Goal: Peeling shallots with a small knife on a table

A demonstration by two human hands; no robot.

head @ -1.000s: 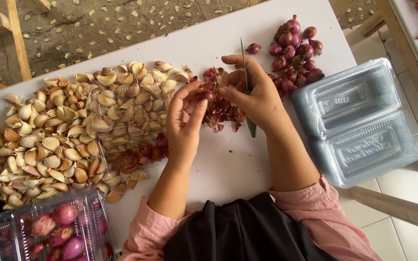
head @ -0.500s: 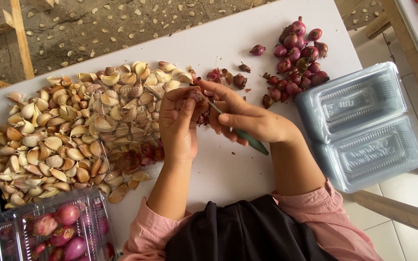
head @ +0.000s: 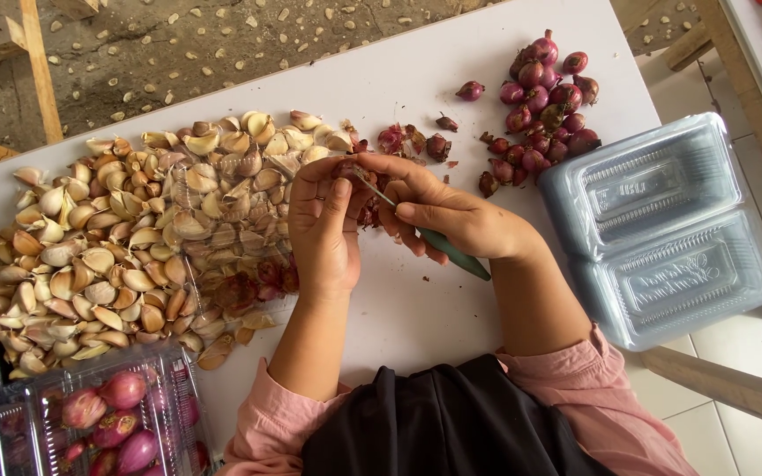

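both hands keep their grip: right hand (head: 451, 220) on knife (head: 438, 240), left hand (head: 324, 229) on shallot (head: 350, 169), barely shifted.

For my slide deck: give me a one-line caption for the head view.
Left hand steadies a shallot while the right hand works a green-handled knife beside heaped garlic skins.

Your white bench (head: 451, 291) carries a wide heap of pale garlic skins (head: 134, 238) across its left half. At the far right edge you have a pile of unpeeled shallots (head: 544, 115), with a few loose ones and reddish scraps (head: 416, 141) just beside it. A stack of empty clear plastic trays (head: 663, 229) overhangs the right edge, and a clear tray of peeled shallots (head: 99, 419) sits at the near left corner.
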